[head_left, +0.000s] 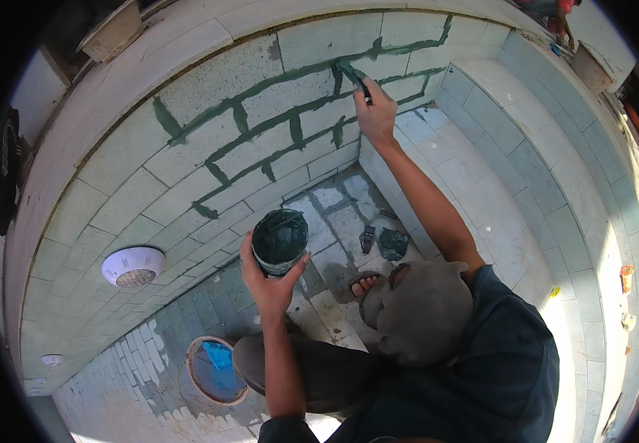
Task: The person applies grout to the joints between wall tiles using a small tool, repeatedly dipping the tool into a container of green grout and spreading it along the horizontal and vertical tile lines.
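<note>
My left hand [266, 288] is closed around a round tub [277, 268], held upright above the floor. Dark green grout [282, 235] fills it and smears its rim. At the tiled wall [264, 55], my right hand [376, 117] grips a small dark spreader [349, 72]. Its grout-coated end meets a joint between pale tiles. Thick green lines [238, 96] run along several joints around it, spilling over the tile edges. Lower and to the left, the joints look thin and without green grout. The spreader's handle is partly hidden by my fingers.
A bucket [192, 369] with water and a blue cloth [220, 356] stands near my knee. On the floor lie a small dark tool [367, 238] and a dark green piece [393, 244]. A round white light [133, 267] juts from the wall. Tiled steps [534, 140] rise at right; another person [556, 16] is far right.
</note>
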Motion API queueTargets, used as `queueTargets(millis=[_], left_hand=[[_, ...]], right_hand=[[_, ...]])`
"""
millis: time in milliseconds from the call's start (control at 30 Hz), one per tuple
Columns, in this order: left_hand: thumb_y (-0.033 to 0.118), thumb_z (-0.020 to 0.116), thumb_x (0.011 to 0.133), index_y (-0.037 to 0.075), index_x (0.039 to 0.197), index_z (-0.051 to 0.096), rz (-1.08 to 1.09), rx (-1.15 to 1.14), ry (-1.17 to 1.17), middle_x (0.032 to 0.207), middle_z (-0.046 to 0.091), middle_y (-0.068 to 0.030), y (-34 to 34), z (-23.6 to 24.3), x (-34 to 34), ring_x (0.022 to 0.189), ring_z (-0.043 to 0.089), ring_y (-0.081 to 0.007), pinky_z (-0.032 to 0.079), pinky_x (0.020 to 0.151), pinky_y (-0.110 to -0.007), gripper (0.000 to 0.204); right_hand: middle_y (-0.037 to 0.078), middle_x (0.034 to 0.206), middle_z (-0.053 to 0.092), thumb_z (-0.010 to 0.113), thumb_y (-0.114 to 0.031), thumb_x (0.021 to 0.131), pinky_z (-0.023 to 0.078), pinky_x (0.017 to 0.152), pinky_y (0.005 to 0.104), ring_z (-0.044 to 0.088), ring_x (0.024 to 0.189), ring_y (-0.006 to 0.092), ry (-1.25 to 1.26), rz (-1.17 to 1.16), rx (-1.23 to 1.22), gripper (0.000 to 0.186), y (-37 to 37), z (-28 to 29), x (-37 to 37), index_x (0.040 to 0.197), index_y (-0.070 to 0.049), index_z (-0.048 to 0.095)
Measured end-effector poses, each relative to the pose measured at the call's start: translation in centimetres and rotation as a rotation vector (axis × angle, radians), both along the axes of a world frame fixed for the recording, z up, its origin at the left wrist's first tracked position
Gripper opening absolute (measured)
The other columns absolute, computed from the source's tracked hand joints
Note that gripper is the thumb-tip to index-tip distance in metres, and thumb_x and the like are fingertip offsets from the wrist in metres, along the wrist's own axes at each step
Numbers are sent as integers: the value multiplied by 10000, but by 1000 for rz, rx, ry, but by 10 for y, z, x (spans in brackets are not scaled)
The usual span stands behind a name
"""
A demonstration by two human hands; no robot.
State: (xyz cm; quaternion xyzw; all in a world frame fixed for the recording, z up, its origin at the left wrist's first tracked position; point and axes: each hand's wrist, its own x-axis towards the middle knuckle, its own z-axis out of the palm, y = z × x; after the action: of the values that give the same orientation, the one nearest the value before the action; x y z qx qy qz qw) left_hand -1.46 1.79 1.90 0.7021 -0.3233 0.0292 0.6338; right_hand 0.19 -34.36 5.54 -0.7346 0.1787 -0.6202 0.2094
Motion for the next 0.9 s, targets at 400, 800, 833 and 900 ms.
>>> queueTargets(millis=[400,800,833,900], left_hand=[[144,908,609,-10,1315,483,14,5,36,1216,579,-152,-3,5,-7,1093,592,-261,464,941,-368,839],[162,912,614,-6,1318,484,37,-1,8,1223,577,-156,0,1,-3,1103,589,-268,463,946,-370,841],[162,912,614,-5,1319,483,41,7,-3,1223,577,-156,-1,1,-3,1103,589,-267,463,946,-369,842],[162,911,615,-9,1316,482,40,28,-2,1223,577,-155,-1,2,-4,1101,590,-266,464,945,-370,840]], right_hand=[[138,864,683,699,-227,821,521,665,454,665,772,358,476,-21,-11,297,-3,-66,-19,1085,-104,647],[158,840,661,682,-158,825,517,669,447,647,750,373,131,30,-110,212,-1,36,2,1010,-61,644],[153,846,661,678,-161,830,519,677,446,648,756,370,135,26,-123,213,-2,33,4,1017,-65,640],[141,863,662,672,-173,838,524,695,445,650,775,362,216,4,-156,226,-3,17,5,1037,-75,632]])
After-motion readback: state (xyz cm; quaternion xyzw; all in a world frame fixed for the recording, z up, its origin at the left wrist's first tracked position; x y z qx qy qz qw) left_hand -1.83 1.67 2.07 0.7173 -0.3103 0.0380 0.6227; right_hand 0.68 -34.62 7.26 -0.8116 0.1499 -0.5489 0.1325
